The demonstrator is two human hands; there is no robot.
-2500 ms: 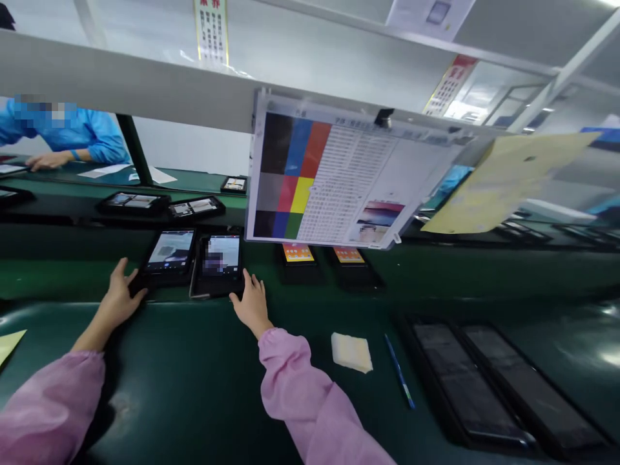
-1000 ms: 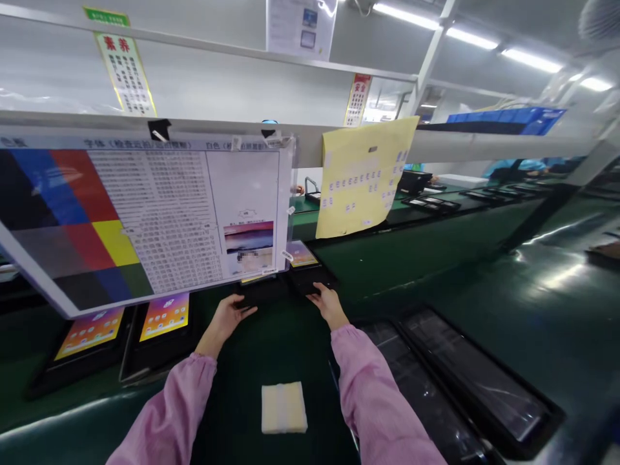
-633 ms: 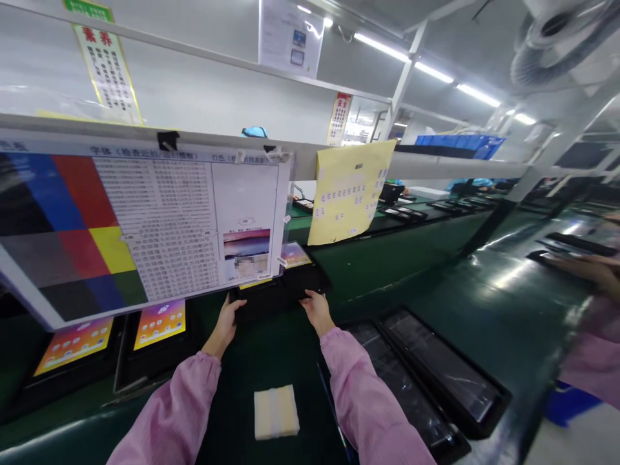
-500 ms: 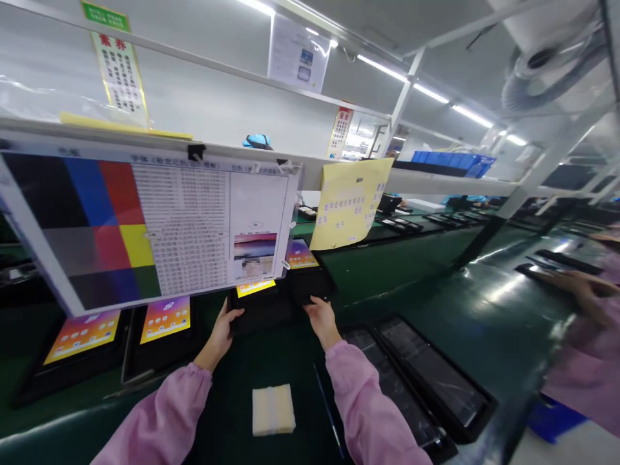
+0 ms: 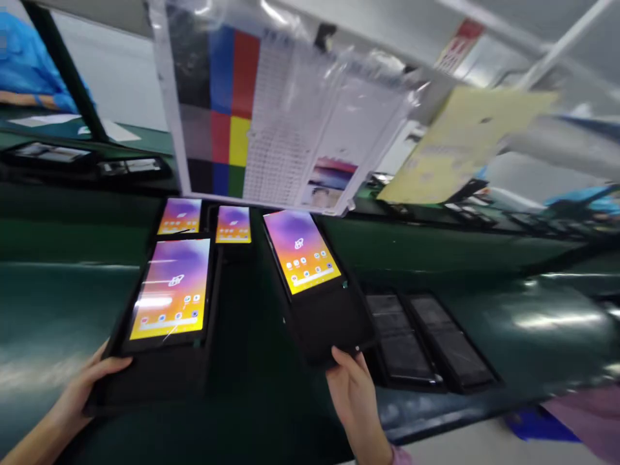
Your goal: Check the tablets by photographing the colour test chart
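Note:
My left hand (image 5: 80, 394), thumb on top and fingers underneath, grips the lower left corner of a black tray (image 5: 155, 381). A lit tablet (image 5: 169, 290) with a purple-to-yellow home screen lies in that tray's upper part. On the right, a second lit tablet (image 5: 303, 252) rests in a tilted black tray (image 5: 334, 320). My right hand (image 5: 356, 397) pinches the near edge of this tray, its fingers partly hidden below. Behind the left tray, two more lit tablets stand side by side, a left one (image 5: 180, 216) and a right one (image 5: 233, 224).
Two dark-screened tablets, a nearer one (image 5: 400, 339) and a farther one (image 5: 453, 336), lie to the right on the green bench. A plastic-covered colour chart (image 5: 290, 123) and a yellow sheet (image 5: 465, 142) hang ahead. A person's blue sleeve (image 5: 29, 58) shows at far left.
My view has swung and dropped toward the bench. My hands are farther apart, each with a tray and lit tablet drawn out from below the chart. The cream block has left view.

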